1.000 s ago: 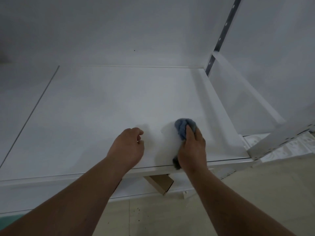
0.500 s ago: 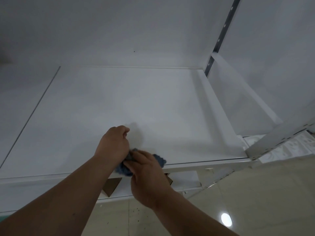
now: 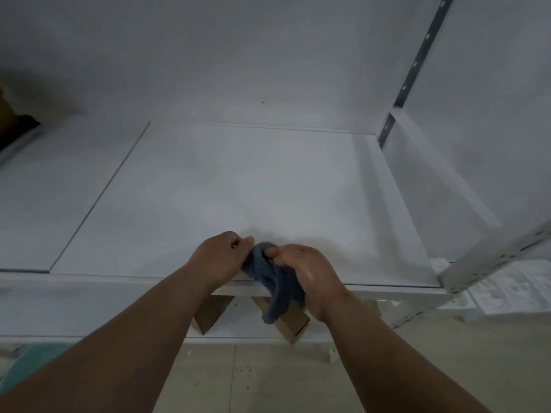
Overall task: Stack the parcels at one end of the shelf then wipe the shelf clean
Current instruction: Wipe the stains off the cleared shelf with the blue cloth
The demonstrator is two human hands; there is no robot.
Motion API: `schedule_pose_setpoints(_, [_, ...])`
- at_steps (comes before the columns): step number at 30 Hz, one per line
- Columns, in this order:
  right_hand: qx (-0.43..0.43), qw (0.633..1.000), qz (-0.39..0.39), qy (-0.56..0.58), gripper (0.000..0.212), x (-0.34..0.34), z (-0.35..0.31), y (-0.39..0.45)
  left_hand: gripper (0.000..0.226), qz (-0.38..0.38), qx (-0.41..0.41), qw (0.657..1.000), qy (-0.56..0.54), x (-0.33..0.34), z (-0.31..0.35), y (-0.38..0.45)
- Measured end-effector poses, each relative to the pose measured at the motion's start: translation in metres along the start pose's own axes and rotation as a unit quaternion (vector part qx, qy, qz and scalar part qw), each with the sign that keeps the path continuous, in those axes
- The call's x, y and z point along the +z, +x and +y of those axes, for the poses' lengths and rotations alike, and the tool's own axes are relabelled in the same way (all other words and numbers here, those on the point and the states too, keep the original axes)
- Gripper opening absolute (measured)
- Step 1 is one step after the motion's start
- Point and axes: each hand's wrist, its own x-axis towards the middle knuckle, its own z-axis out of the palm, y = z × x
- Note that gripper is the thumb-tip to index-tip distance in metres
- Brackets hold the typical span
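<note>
— Biggest first?
— White shelf [image 3: 238, 189], broad and flat, filling most of the view; thin seam running front to back on the left part.
— And the frame?
— Perforated metal upright [image 3: 417, 59] at the right rear corner, slanted in this wide lens. Second perforated post [image 3: 489, 263] at the right front corner.
— Below?
— Lower shelf [image 3: 244, 323] just under the front lip, with two brown cardboard parcels: left parcel [image 3: 208, 314] and right parcel [image 3: 292, 326], near each other, partly hidden by the forearms. Pale tiled floor [image 3: 268, 380] underneath, speckled with dark bits.
— Far left?
— Dark shape [image 3: 15, 126] at the edge, brown and black; cannot tell what.
— Hands?
— Both at the front edge of the top shelf, close together. Right hand [image 3: 310, 275] clamped on a blue cloth [image 3: 274, 278], fingers curled over the bunched fabric, a tail hanging down past the lip. Left hand [image 3: 220, 257] curled too, fingertips pinching the cloth's upper left edge.
— Cloth on the surface?
— Bunched right at the front lip between both hands; contact with the surface hidden.
</note>
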Motion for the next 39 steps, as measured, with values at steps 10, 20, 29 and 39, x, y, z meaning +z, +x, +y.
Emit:
schedule_pose_setpoints(10, [-0.013,0.999,-0.007,-0.031,0.033,-0.033,-0.01,-0.019,0.023,-0.117,-0.05,0.934,-0.334,-0.004,0.041,-0.017])
schedule_pose_setpoints(20, [-0.043,0.997,-0.064,-0.022,0.014,-0.066,-0.019,-0.028,0.016,-0.132,-0.021,0.917,-0.376,-0.014,0.05,-0.019])
schedule_pose_setpoints(29, [-0.035,0.991,0.001,-0.129,0.01,-0.057,-0.026,-0.028,0.025,-0.007,0.008,0.982,-0.187,-0.007,0.041,-0.015])
schedule_pose_setpoints(39, [-0.067,0.996,0.021,-0.055,0.023,-0.049,-0.04,-0.022,0.025,-0.186,0.082,0.972,-0.118,0.004,0.058,-0.025])
